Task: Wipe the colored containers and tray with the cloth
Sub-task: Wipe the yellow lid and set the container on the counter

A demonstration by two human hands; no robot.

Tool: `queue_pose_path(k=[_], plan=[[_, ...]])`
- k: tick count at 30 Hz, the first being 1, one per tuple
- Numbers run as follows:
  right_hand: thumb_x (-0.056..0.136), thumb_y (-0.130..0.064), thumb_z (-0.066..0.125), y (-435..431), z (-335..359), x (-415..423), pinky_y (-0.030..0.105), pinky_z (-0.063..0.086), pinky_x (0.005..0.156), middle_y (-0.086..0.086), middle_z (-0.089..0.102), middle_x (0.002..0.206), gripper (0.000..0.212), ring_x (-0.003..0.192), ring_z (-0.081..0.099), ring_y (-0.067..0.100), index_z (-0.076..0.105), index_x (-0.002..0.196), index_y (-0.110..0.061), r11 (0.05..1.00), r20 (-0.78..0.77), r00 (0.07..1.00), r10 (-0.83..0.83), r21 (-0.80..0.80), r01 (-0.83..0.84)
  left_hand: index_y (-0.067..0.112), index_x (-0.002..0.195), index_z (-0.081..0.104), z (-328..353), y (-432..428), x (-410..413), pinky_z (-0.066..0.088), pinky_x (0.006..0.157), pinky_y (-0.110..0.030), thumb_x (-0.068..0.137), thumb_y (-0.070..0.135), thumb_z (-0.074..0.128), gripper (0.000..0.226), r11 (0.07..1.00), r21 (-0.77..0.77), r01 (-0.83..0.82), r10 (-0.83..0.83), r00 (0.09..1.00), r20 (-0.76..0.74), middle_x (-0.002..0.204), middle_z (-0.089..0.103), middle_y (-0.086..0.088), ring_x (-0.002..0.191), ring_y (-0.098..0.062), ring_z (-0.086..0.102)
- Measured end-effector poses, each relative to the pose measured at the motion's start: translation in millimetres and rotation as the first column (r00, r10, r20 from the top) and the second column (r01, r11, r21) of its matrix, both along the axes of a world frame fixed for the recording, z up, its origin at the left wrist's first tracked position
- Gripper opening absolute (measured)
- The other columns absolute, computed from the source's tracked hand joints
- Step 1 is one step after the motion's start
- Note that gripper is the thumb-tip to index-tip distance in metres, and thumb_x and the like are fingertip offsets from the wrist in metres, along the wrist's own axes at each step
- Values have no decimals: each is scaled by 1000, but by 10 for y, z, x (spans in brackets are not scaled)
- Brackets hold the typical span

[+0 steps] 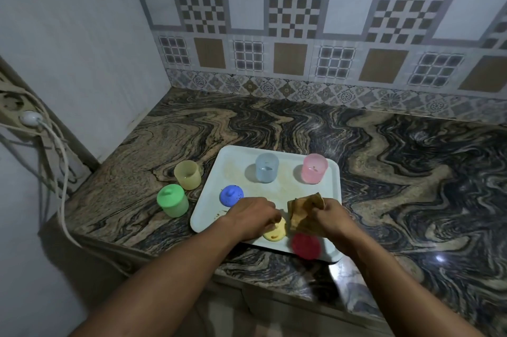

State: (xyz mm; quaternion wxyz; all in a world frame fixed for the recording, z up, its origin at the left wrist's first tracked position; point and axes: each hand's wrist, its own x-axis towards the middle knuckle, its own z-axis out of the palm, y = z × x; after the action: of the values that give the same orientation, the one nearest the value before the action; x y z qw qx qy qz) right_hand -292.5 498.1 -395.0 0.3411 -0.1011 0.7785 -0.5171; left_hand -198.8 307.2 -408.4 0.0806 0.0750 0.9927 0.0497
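Observation:
A white tray (277, 191) lies on the marble counter. On it stand a pale blue cup (266, 167) and a pink cup (314, 168) at the back, with a blue lid (231, 195) at the left. My left hand (253, 215) grips a yellow lid (275, 231) near the tray's front edge. My right hand (327, 217) holds a crumpled brown cloth (301, 210) just beside that lid. A red lid (306, 246) lies blurred at the tray's front right. Off the tray, to its left, stand a yellow cup (187, 174) and a green lidded container (172, 200).
The marble counter (397, 172) runs right and back to a tiled wall. A power strip with a white plug and cables (31, 119) hangs on the left wall. The counter's front edge runs just below the tray.

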Motion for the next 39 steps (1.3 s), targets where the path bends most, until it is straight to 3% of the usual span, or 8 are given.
queue_pose_path(k=[4,10,18,23,27,32,36,39], plan=[[81,-6,49,-65,-14,-71,50,60,84,-1,78,87,33,87,73,23,76,93,-20,993,-301,946,119,54,-108,16,113,60,-11,-17,19,49,74,-47,99,19,52,17,997,80,-4,12,995,-101,102,61,-6,99,-30,56],[63,5,43,-228,-6,156,21,45,101,2,68,131,73,121,62,18,69,128,-17,956,-708,655,264,105,-273,19,122,57,93,-177,17,55,66,-37,95,16,61,27,978,203,44,49,900,-433,101,65,-8,89,-28,63],[65,-6,45,-192,-289,476,23,49,100,-3,67,132,63,118,65,16,74,120,-19,944,-841,472,265,127,-304,13,111,66,97,-363,112,56,63,-38,96,34,45,33,942,287,-174,305,803,-512,97,67,-7,85,-31,64],[74,1,45,-327,-210,370,39,59,89,-7,78,100,48,96,73,13,78,101,-22,936,-320,911,-259,-316,155,12,98,65,237,-395,69,53,59,-36,92,29,58,19,929,300,-216,357,731,-581,88,65,-4,79,-27,62],[98,-12,52,-564,292,204,18,53,60,-3,76,85,22,78,70,17,74,97,-14,798,141,932,-334,-485,359,14,92,62,254,-296,37,52,57,-35,91,26,64,12,912,337,-233,399,693,-600,83,64,-1,75,-24,61],[109,-28,27,-808,374,284,40,51,102,10,72,122,48,115,68,23,64,128,-5,683,397,897,-196,-600,415,16,94,61,336,-168,-43,51,61,-33,93,33,55,18,872,416,-260,477,645,-597,84,64,0,75,-20,62],[105,-18,45,-860,347,228,31,58,75,11,77,105,31,94,72,25,72,116,-10,743,337,913,-230,-545,388,15,94,62,338,-211,-6,51,62,-33,94,31,55,18,884,391,-257,460,633,-623,84,64,0,75,-21,61],[99,-3,56,-888,320,193,36,61,78,14,76,99,24,85,72,25,71,115,-10,766,346,925,-160,-547,337,16,92,61,324,-233,25,49,62,-32,93,30,56,15,892,370,-258,446,625,-641,82,63,1,74,-20,60]])
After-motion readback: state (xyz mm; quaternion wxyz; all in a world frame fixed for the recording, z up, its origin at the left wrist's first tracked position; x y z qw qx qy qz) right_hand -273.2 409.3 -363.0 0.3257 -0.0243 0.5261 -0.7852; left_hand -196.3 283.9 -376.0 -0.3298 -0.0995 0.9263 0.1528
